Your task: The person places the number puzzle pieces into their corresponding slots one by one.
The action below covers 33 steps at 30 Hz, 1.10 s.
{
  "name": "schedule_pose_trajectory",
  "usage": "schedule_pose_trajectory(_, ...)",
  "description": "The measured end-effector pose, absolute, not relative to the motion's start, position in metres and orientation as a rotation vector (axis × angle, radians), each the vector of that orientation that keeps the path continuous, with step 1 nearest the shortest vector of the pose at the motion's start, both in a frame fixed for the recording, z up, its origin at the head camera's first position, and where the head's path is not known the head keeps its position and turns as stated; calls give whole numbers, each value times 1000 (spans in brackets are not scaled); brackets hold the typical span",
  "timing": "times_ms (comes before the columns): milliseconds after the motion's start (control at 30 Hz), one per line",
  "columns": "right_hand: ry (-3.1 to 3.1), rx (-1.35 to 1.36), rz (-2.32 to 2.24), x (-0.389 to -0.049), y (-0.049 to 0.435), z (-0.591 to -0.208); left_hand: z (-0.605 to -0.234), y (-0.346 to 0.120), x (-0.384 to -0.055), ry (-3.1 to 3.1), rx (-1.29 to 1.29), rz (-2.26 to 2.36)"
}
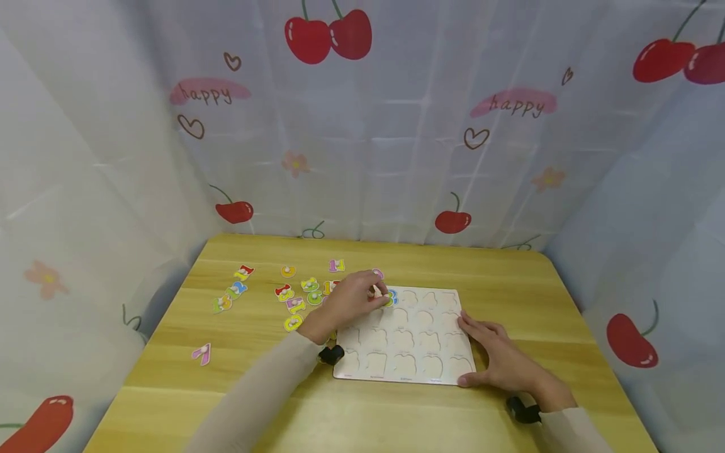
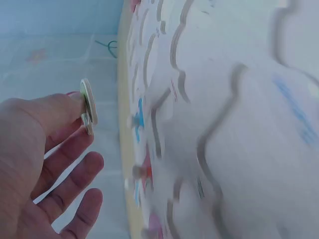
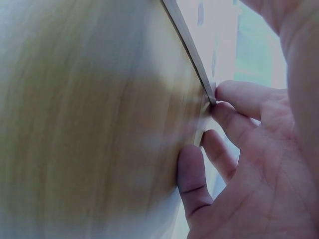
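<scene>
My left hand (image 1: 351,299) reaches over the far edge of a pale wooden puzzle board (image 1: 387,371). Its thumb and index finger pinch a small, thin puzzle piece (image 2: 88,107), seen edge-on in the left wrist view; the other fingers spread loosely. In the head view a patch of green shows at the fingertips, beside a blue piece (image 1: 394,296) at the board's far row. My right hand (image 1: 501,358) rests along the board's right side, fingertips at the edge and thumb by the near right corner. The right wrist view has its fingers (image 3: 239,97) against the board's rim.
Several loose number pieces with knobs lie left of the board, among them a yellow zero (image 1: 292,323) and a red-and-yellow eleven (image 1: 244,272). A pink seven (image 1: 202,353) lies nearer the table's left edge. Curtains printed with cherries (image 1: 453,221) surround the wooden table (image 1: 408,415).
</scene>
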State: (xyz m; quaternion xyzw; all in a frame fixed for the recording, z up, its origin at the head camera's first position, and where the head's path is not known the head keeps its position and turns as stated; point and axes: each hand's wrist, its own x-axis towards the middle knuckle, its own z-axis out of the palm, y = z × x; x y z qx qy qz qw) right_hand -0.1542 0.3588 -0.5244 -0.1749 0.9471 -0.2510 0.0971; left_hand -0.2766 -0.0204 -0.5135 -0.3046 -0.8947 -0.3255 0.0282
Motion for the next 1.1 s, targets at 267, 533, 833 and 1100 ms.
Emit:
schedule_pose_trajectory(267, 2828, -537, -725, -153, 358, -529, -521, 23, -293, -2864, -882, -967)
schedule_pose_trajectory(533, 2825, -550, -732, -153, 357, -528, -529, 46, -304, -2869, -861, -841)
schedule_pose_trajectory(833, 2818, -532, -763, -150, 354, -528, -534, 57, -301, -2857, -836, -727)
schedule_pose_trajectory(1100, 2827, -525, -752, -149, 354, -528, -537, 58, -296, -2865, -822, -656)
